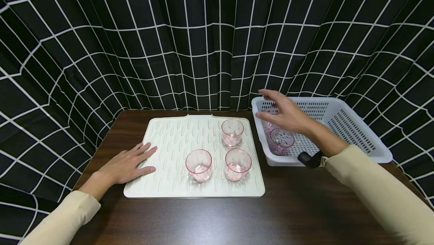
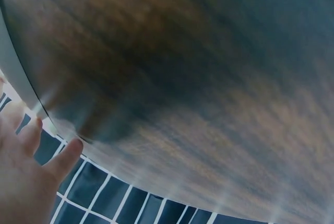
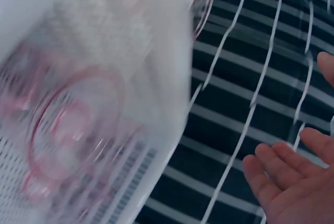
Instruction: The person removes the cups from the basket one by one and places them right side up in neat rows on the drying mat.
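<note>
My left hand (image 1: 130,164) rests with straight, spread fingers on the left edge of a white ribbed drying mat (image 1: 166,169). Three clear pink-rimmed glasses stand upright on the mat: one at the back right (image 1: 232,134), another at the front right (image 1: 237,166), and a third glass (image 1: 199,166) to its left. Over the left end of a white plastic basket (image 1: 352,130) hovers my right hand (image 1: 286,113), fingers and thumb apart with nothing between them. Below it, a pink glass (image 1: 282,141) sits inside the basket, beside more pink glassware partly hidden by the hand.
The basket has slotted walls and stands right of the mat on a dark brown wooden table (image 1: 203,218). A black curtain with a white grid (image 1: 190,49) hangs behind the table and round its sides. A black band (image 1: 312,159) sits at my right wrist.
</note>
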Demonstrator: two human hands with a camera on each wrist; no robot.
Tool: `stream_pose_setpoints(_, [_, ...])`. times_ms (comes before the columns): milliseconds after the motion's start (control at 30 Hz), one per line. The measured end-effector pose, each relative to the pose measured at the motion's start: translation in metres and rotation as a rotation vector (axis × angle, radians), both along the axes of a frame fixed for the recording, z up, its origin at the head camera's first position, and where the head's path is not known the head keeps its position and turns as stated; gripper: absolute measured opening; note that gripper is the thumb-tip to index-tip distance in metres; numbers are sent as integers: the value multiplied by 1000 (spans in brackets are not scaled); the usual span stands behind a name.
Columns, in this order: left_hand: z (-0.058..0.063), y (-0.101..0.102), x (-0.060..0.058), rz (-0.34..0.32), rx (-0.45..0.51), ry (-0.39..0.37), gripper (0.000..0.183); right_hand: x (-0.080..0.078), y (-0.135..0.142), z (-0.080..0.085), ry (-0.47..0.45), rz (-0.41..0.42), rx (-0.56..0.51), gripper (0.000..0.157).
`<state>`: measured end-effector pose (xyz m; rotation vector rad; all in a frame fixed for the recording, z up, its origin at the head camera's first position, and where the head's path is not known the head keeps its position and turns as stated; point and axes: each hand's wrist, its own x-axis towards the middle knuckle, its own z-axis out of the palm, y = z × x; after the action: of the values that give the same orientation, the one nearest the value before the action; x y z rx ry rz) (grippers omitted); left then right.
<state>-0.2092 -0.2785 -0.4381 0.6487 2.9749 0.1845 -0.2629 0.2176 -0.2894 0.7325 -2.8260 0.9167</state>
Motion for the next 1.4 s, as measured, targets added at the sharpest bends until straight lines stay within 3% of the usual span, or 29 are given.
stream_pose_setpoints(200, [-4, -1, -1, -13, 5, 9, 81, -16, 37, -10, -26, -119, -41, 73])
stream_pose_setpoints(600, [-8, -4, -2, -1, -3, -4, 84, -40, 84, -27, -204, -309, -77, 94])
stream_pose_setpoints(767, [-6, -3, -3, 0, -2, -10, 84, -46, 96, -32, -276, -353, -25, 98])
stream_pose_setpoints(933, [-5, -3, -2, 5, -2, -17, 84, -51, 104, -39, -368, -380, -46, 105])
stream_pose_setpoints(1400, [-2, 1, -1, -8, 29, -6, 82, -63, 115, -55, -422, -407, -61, 103])
